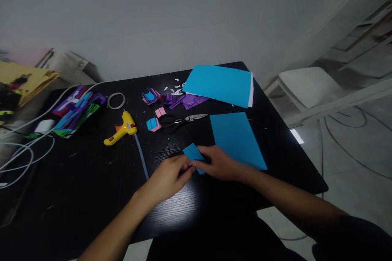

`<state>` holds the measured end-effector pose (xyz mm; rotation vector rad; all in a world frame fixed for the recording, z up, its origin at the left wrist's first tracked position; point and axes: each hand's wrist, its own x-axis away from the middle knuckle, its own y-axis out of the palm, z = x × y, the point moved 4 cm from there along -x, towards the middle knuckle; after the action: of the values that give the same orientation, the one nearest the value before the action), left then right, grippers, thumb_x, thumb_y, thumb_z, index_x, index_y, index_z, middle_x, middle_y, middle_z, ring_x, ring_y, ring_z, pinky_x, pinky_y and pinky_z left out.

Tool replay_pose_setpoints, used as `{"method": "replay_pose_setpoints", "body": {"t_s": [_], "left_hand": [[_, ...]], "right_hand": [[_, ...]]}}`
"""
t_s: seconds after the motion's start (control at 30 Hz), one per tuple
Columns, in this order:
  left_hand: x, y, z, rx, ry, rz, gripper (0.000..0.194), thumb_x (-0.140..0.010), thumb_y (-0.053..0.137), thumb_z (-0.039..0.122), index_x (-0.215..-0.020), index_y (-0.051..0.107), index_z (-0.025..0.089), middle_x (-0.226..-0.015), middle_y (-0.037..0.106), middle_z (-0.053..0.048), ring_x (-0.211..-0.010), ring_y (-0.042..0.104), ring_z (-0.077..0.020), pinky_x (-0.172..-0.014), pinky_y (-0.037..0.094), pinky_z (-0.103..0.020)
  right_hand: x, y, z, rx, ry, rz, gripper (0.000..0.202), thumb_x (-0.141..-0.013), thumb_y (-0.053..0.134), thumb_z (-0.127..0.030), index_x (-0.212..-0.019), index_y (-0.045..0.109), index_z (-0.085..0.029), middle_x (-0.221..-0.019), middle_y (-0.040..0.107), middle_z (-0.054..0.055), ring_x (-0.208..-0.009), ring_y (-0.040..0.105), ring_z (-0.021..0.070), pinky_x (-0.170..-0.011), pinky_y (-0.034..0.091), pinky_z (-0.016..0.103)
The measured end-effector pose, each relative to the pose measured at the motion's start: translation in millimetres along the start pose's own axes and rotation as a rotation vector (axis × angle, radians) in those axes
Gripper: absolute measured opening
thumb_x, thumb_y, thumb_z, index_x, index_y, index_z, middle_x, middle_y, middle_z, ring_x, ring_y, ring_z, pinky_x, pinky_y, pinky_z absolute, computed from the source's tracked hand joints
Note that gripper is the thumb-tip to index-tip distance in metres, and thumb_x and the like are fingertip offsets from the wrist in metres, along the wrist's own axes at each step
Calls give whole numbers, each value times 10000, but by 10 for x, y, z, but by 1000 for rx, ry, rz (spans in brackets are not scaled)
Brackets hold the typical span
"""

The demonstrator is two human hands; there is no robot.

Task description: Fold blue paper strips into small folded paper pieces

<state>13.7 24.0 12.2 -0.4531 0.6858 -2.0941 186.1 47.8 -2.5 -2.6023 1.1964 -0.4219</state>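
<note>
A small folded piece of blue paper (193, 153) is held between my two hands above the front of the black table. My left hand (173, 174) grips its lower left side, fingers closed. From the right, my right hand (218, 163) pinches it with the thumb on top; some fingers are hidden beneath. A larger blue sheet (237, 136) lies flat just beyond my right hand. Black-handled scissors (183, 120) rest past the paper, blades pointing right. To their left are small blue folded pieces (151, 124) and a pink piece (160, 111).
A yellow glue gun (124, 128) with a glue stick lies at left, near a roll of tape (116, 100). Blue and white sheets (220, 83), purple scraps (192, 100) and white snippets are at the back. White cables (27, 147) cross the left side. A white stool (309, 85) stands right.
</note>
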Motion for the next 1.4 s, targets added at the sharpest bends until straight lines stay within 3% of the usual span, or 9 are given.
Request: {"method": "replay_pose_setpoints", "body": {"t_s": [1.0, 1.4], "left_hand": [[4, -8, 14, -2, 2, 5, 153, -1007, 553, 206, -854, 562, 198, -736, 574, 34, -620, 552, -129, -600, 396, -264], [7, -21, 33, -17, 24, 11, 158, -1010, 563, 207, -852, 567, 195, -744, 587, 29, -633, 568, -131, -601, 410, -262]], "right_hand": [[13, -6, -32, -22, -42, 27, 103, -994, 647, -272, -999, 708, -190, -962, 774, 33, -868, 717, 202, -782, 518, 306], [16, -22, -66, -27, -14, 15, 89, -992, 642, -260, -996, 696, -190, -878, 756, 23, -796, 694, 190, -735, 512, 297]]}}
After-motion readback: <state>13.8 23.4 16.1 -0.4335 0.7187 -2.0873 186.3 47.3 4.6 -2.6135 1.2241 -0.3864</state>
